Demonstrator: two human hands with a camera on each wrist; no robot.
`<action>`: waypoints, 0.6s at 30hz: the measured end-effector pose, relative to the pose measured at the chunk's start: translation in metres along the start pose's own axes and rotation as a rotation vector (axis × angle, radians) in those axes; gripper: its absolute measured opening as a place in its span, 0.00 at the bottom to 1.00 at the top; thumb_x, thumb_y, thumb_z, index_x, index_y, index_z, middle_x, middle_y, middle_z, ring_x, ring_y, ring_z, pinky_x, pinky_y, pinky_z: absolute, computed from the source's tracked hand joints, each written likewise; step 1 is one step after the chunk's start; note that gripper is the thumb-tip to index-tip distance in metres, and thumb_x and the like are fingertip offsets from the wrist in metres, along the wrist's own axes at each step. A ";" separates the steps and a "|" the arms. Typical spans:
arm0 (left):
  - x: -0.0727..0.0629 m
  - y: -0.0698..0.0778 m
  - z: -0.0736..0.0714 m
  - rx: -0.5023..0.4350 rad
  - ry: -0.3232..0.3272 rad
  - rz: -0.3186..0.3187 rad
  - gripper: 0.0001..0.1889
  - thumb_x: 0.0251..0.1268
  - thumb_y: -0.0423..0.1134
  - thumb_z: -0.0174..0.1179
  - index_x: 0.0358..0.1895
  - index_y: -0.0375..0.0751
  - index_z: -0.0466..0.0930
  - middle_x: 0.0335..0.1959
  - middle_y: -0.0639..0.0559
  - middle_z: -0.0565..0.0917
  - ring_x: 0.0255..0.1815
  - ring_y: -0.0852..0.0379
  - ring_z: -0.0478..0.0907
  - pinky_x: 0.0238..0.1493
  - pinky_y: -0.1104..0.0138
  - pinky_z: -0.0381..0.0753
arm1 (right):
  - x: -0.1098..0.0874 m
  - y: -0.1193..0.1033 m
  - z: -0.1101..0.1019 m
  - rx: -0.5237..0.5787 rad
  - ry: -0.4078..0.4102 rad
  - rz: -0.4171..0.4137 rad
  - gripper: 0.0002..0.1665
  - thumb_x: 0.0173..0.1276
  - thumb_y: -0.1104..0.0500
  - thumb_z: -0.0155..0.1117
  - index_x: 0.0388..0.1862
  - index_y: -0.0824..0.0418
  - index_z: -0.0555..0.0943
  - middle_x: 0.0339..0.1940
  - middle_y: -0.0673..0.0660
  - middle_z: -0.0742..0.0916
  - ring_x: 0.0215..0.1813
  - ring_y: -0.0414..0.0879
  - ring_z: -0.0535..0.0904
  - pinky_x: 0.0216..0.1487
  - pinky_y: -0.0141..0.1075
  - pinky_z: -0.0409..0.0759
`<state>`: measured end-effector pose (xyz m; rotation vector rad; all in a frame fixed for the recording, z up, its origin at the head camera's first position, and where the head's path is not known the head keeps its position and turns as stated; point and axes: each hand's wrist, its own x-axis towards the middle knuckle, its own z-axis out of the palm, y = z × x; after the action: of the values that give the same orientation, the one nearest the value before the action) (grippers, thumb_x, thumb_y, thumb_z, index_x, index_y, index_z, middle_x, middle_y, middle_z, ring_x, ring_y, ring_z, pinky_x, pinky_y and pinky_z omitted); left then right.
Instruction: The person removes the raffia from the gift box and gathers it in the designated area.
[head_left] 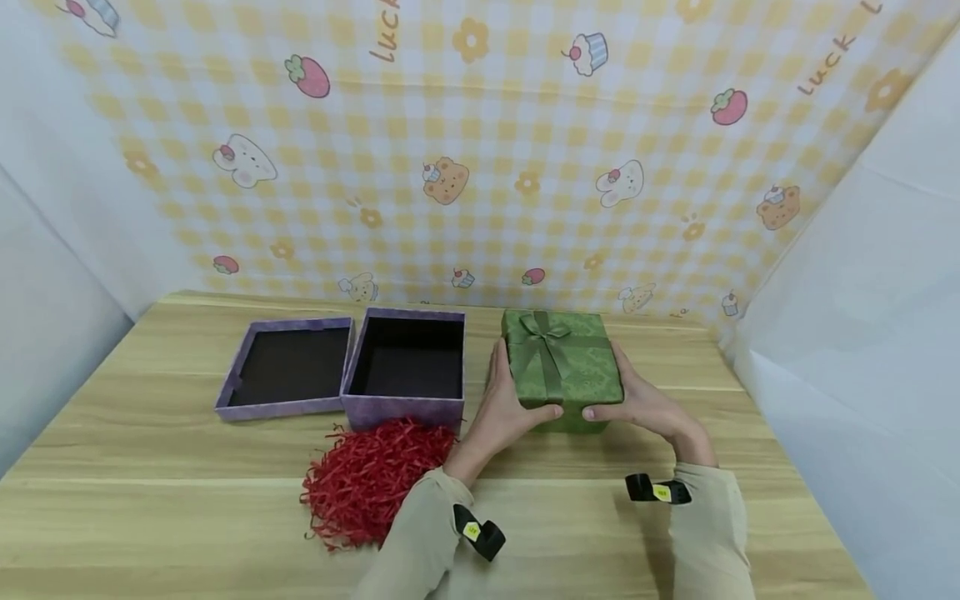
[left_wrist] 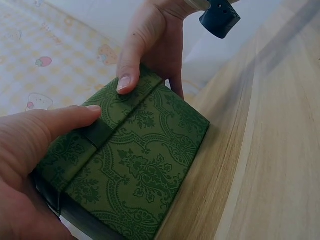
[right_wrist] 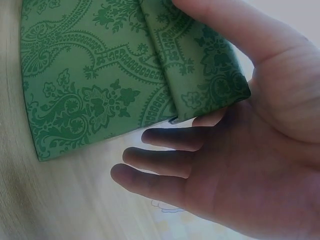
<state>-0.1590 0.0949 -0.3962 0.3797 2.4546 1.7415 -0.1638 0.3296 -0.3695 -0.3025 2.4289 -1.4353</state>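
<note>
A green patterned gift box (left_wrist: 145, 170) stands at the right of the table, its lid (head_left: 588, 358) on it and a ribbon bow (head_left: 546, 332) on top. My left hand (head_left: 502, 412) holds the lid at its near left corner, thumb on the front rim and fingers along the left side. At the near right corner, my right hand (head_left: 652, 408) grips the lid likewise. The right wrist view shows the right thumb across the rim, while several fingers (right_wrist: 155, 162) extend past the box's side. The far fingertips of the left hand are hidden in its wrist view.
Left of the green box stands an open purple box (head_left: 405, 408) with a black inside. Its upturned purple lid (head_left: 281, 410) lies beside it. Red shredded paper (head_left: 375, 483) is heaped in front. A checked cloth (head_left: 487, 125) hangs behind the wooden table (head_left: 187, 508).
</note>
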 end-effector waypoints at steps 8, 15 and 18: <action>-0.001 0.001 0.001 -0.004 0.000 -0.005 0.63 0.46 0.53 0.71 0.74 0.45 0.27 0.74 0.46 0.35 0.73 0.49 0.38 0.65 0.51 0.54 | -0.001 0.000 0.000 -0.013 0.004 -0.004 0.71 0.53 0.55 0.74 0.74 0.50 0.28 0.74 0.64 0.44 0.72 0.62 0.42 0.64 0.61 0.48; -0.001 -0.001 0.002 -0.017 0.010 0.000 0.63 0.47 0.53 0.71 0.74 0.46 0.27 0.75 0.46 0.35 0.73 0.49 0.38 0.65 0.50 0.54 | 0.000 -0.002 0.002 -0.008 0.006 -0.023 0.71 0.52 0.56 0.74 0.75 0.50 0.29 0.74 0.65 0.45 0.72 0.63 0.43 0.64 0.60 0.48; 0.000 -0.001 0.003 -0.021 0.020 0.013 0.63 0.47 0.52 0.71 0.74 0.46 0.27 0.75 0.47 0.35 0.73 0.49 0.38 0.66 0.50 0.53 | 0.001 -0.002 0.002 0.003 0.010 -0.036 0.70 0.52 0.57 0.74 0.75 0.50 0.30 0.74 0.64 0.45 0.72 0.62 0.44 0.64 0.60 0.48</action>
<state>-0.1583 0.0968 -0.3983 0.3794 2.4504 1.7840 -0.1636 0.3268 -0.3685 -0.3406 2.4410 -1.4596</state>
